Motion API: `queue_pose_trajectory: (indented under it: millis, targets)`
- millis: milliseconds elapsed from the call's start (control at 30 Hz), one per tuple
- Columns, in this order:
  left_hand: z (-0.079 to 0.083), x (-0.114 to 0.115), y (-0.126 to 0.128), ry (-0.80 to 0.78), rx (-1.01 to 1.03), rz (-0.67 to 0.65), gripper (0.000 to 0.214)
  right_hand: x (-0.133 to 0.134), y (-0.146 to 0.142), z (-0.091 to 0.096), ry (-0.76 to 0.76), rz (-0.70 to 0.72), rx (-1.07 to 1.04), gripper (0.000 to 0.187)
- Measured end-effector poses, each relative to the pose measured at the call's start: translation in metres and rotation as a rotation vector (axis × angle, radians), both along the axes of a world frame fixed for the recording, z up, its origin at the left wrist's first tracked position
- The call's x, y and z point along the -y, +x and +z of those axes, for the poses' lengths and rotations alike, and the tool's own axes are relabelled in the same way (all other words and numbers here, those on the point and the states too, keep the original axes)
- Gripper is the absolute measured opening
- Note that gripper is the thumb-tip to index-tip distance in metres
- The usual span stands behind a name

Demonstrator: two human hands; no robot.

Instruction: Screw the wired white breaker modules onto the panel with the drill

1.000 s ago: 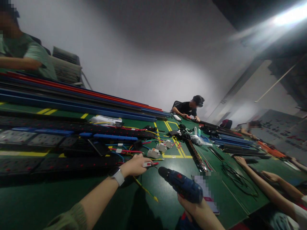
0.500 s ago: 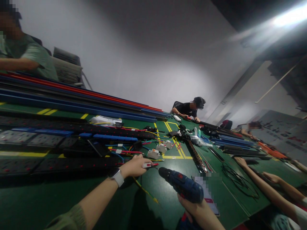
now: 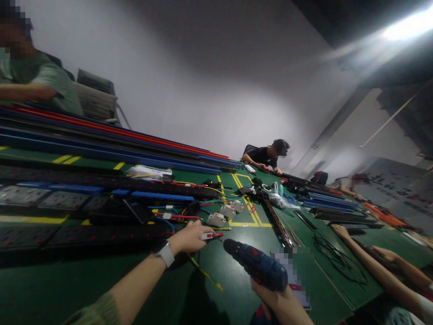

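Observation:
My left hand (image 3: pixel 187 238), with a watch on the wrist, is closed in a pinch on a small white and red connector (image 3: pixel 207 235) with a red wire, just above the green table (image 3: pixel 101 280). My right hand (image 3: pixel 282 304) at the bottom edge grips a blue cordless drill (image 3: pixel 257 265), whose black chuck points toward the connector and sits a short way from it. A yellow-green wire (image 3: pixel 206 274) lies on the table between the two hands.
Long black socket strips (image 3: pixel 84 232) and blue and red rails (image 3: pixel 101 135) lie to the left. Small white breakers (image 3: pixel 216 219) and loose wires lie ahead. A neighbour's forearms (image 3: pixel 368 262) reach in at right near a black cable coil (image 3: pixel 338 257). Other people sit around the table.
The view has shifted slightly. Both hands keep their hold, and the drill stays pointed at the connector.

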State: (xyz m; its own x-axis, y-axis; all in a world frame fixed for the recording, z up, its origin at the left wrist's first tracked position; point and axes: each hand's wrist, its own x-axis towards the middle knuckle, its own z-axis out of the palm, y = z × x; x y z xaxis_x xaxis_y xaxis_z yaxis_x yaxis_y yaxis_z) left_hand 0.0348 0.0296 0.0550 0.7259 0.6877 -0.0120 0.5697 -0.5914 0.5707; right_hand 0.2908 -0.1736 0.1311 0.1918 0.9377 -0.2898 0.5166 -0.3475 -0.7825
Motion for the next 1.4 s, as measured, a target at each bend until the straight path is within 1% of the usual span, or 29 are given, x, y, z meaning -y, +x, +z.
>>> queue_pose_trajectory:
  millis: [300,600,833,1000,1167,1400]
  targets:
    - [0.000,-0.001,0.000,-0.016,0.011,0.005,0.051,0.001,-0.003,0.001,0.015,-0.024,0.021,0.049]
    - [0.003,0.001,0.000,-0.028,-0.018,0.023,0.054,0.000,-0.002,0.006,0.004,-0.007,0.033,0.046]
    - [0.001,0.001,0.000,-0.027,0.006,0.010,0.047,-0.003,-0.001,0.012,0.014,0.077,-0.036,0.043]
    - [-0.002,0.000,0.000,-0.008,0.001,0.008,0.055,-0.003,-0.004,0.014,-0.026,-0.004,-0.003,0.045]
    - [-0.001,-0.001,-0.001,-0.001,0.009,-0.001,0.055,-0.003,-0.005,0.012,-0.026,-0.005,-0.004,0.049]
    - [0.001,0.000,-0.001,-0.023,0.017,0.010,0.053,-0.003,0.002,0.000,-0.003,0.010,-0.012,0.046]
